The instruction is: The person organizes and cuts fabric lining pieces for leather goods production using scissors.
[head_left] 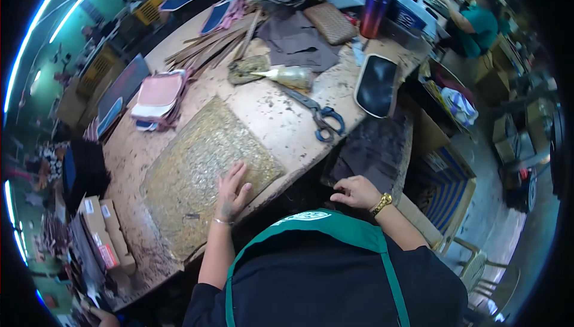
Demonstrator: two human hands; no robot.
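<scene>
My left hand [234, 190] lies flat with fingers stretched out on the lower right part of a worn board [197, 159] crusted with yellowish, shiny residue. Nothing is held in it. Beyond the table's near edge, my right hand [357, 193] hovers close by dark brown sheets of material [373, 153], its fingers loosely bent and thumb apart. A gold watch sits on that wrist. Up the table from the board are dark-handled scissors [323, 118] and a squeeze bottle [292, 78] with a pointed nozzle, lying on its side.
Stacked pink and white pieces [160, 95] lie left of the board. Brown strips [218, 43], dark sheets [299, 40], a purple-red bottle [375, 7] and a dark, light-rimmed panel [376, 85] fill the far side. A cardboard box [445, 189] stands right. People in green sit beyond.
</scene>
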